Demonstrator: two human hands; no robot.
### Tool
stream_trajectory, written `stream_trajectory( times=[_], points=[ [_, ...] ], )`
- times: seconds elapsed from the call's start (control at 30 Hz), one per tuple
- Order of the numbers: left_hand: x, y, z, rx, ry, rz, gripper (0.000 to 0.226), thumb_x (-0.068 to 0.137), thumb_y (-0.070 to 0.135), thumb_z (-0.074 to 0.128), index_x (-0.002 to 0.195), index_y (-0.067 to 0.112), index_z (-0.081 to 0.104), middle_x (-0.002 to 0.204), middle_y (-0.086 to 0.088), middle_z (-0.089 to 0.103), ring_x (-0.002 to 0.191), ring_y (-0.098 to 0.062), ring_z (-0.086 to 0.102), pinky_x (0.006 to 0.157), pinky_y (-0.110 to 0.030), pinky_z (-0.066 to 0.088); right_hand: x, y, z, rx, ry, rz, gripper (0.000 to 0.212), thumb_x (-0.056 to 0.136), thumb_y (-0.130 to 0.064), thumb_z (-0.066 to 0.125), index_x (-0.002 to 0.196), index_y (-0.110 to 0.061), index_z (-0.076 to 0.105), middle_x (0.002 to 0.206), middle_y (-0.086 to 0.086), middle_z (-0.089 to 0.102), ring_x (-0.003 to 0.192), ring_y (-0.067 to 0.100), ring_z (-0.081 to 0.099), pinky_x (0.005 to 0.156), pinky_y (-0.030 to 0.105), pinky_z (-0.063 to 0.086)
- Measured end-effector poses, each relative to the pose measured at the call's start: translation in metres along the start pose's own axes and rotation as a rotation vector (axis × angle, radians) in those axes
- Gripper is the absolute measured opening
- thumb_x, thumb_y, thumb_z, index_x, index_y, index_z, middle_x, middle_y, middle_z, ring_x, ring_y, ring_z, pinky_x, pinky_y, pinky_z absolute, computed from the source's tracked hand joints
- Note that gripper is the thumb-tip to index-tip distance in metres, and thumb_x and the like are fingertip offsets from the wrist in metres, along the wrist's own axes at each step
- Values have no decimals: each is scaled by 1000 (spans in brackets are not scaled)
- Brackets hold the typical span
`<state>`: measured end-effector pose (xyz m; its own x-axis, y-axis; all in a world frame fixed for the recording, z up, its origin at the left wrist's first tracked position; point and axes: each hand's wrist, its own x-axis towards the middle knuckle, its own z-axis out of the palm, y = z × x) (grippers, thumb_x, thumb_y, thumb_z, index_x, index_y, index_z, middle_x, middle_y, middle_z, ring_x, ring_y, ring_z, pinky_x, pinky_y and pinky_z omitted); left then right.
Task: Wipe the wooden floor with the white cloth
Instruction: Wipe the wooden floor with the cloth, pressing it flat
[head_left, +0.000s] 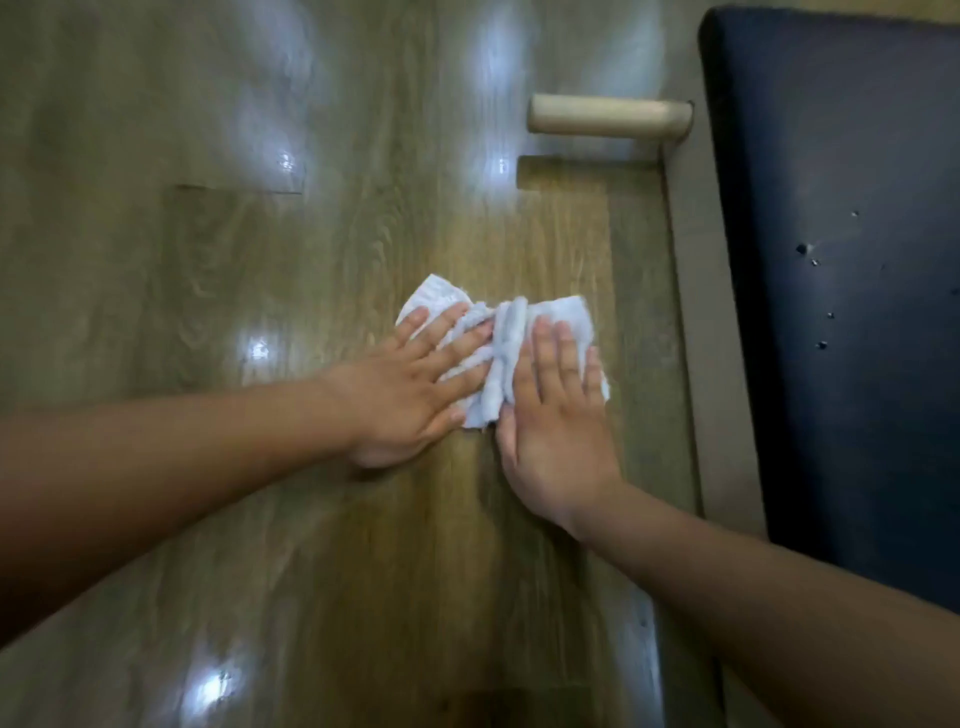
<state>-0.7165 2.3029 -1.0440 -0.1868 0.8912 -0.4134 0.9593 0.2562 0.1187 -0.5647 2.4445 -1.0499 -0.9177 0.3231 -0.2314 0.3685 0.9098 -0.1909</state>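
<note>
**Glossy wooden floor (218, 270), limp white cloth (501, 358)**

We press the cloth, bunched mid-floor, under our left hand (410, 389) and right hand (558, 421), fingers straight and slightly spread. We judge it light and soft; flat palms hold best.

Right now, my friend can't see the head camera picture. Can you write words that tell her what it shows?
The left hand and the right hand press flat, side by side, on a crumpled white cloth on a shiny wooden floor. At the right edge is dark padded furniture with a round, pale wooden leg.
</note>
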Motion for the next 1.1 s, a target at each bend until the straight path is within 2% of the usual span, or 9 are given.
stream_trajectory(
  times=[0.07, 0.13, 0.33, 0.43, 0.57, 0.7, 0.77, 0.9, 1.1],
  points=[
    [-13, -42, -1, -29, -58, -55, 56, 99, 56, -2, 142, 35, -32, 159, -5, -35, 145, -28, -35, 118, -42, -22, 25, 0, -6, -70, -77, -218, 70, 96, -39, 24, 156, -5, 17, 164, 19, 7, 152, 36, 2, 123, 53, -1],
    [-3, -76, -13, -120, -83, -191, 61, 103, 51, 13, 144, 38, -31, 157, -5, -38, 144, -27, -36, 114, -39, -24, 76, 13, -19, -114, -118, -280, 67, 102, -42, 25, 158, -10, 6, 166, 16, -5, 153, 32, -8, 122, 49, -7],
    [54, -98, -33, -291, -4, -592, 66, 103, 53, 18, 154, 34, -21, 159, -3, -36, 145, -31, -33, 115, -47, -21, 193, 15, -46, -71, -95, -62, 64, 104, -48, 16, 158, -23, -5, 164, 12, -17, 151, 31, -17, 121, 51, -11],
    [37, -57, -23, -296, 19, -593, 65, 103, 51, 15, 153, 34, -22, 160, -3, -33, 144, -38, -34, 117, -54, -21, 157, 20, -42, -40, -74, -32, 61, 103, -46, 16, 159, -25, -1, 166, 10, -11, 152, 32, -13, 122, 53, -8],
    [-16, 52, 2, -382, 58, -485, 63, 103, 47, 14, 155, 33, -18, 162, -5, -30, 143, -44, -33, 116, -61, -17, 14, 32, -18, -6, -65, 88, 59, 105, -40, 24, 159, -23, 7, 167, 10, -3, 153, 34, -6, 122, 55, -3],
    [-89, 166, 28, -391, -48, -306, 68, 101, 41, 28, 157, 35, -10, 161, -6, -32, 142, -45, -35, 116, -63, -14, -161, 24, -1, 21, -278, 49, 61, 103, -35, 25, 158, -20, 4, 164, 11, -10, 151, 34, -14, 120, 61, 5],
    [-117, 192, 43, -384, -96, -262, 68, 101, 40, 30, 157, 36, -10, 159, -5, -36, 141, -43, -37, 116, -62, -16, -196, 20, 6, 9, -357, 75, 60, 105, -33, 28, 157, -21, -1, 163, 10, -15, 150, 32, -19, 120, 60, 3],
    [-87, 154, 45, -323, -58, -274, 64, 101, 52, 20, 153, 43, -17, 154, -3, -44, 138, -44, -42, 113, -58, -25, -127, 33, -1, 5, -268, 184, 63, 106, -36, 25, 158, -18, -5, 163, 14, -19, 149, 35, -21, 121, 55, -9],
    [-6, 112, 9, -358, 2, -530, 69, 98, 55, 21, 154, 40, -17, 161, -6, -31, 139, -54, -31, 113, -65, -20, -31, 70, -30, -34, -201, 91, 59, 106, -41, 18, 158, -25, -4, 165, 10, -14, 151, 33, -16, 122, 50, -7]
  ],
)
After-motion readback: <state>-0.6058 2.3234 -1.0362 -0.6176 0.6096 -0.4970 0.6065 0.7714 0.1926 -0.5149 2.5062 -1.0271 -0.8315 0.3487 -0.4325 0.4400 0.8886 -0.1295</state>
